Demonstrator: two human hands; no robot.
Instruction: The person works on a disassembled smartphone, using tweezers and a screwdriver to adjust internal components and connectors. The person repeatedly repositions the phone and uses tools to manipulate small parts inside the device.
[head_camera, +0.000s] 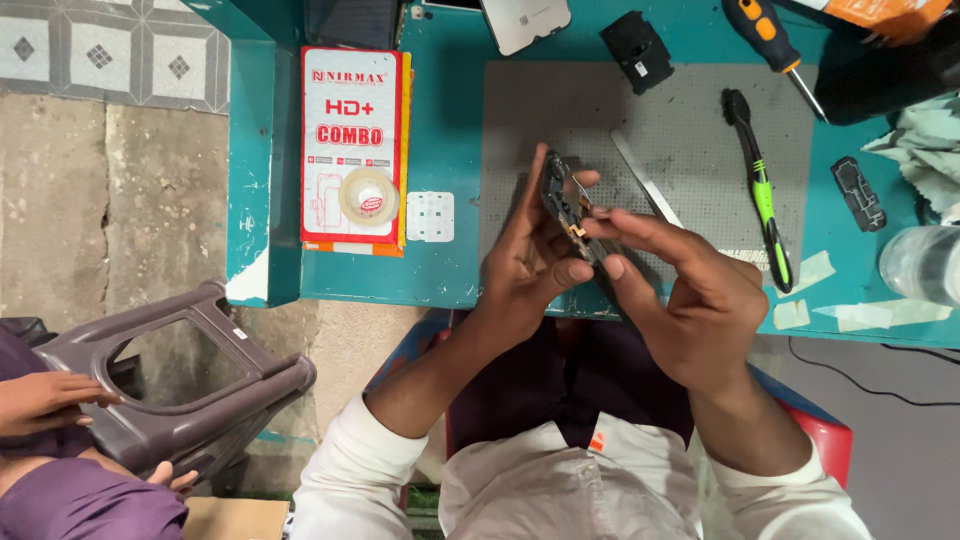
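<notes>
My left hand (528, 255) grips an opened phone frame (561, 203) on edge, thumb and fingers wrapped around it, above the grey work mat (690, 150). My right hand (680, 290) pinches a small thin part at the frame's side with its fingertips, index finger stretched along the frame. What that small part is cannot be made out. Metal tweezers (645, 180) lie on the mat just behind my right hand.
On the teal table (450, 100): a red-and-white box (352, 120) with a tape roll (367, 196), a white square part (430, 216), a black-and-green brush (760, 190), an orange screwdriver (775, 40), black parts (637, 48), and a phone back cover (525, 20). Another person's hand (45, 400) rests on a brown stool (180, 390) at lower left.
</notes>
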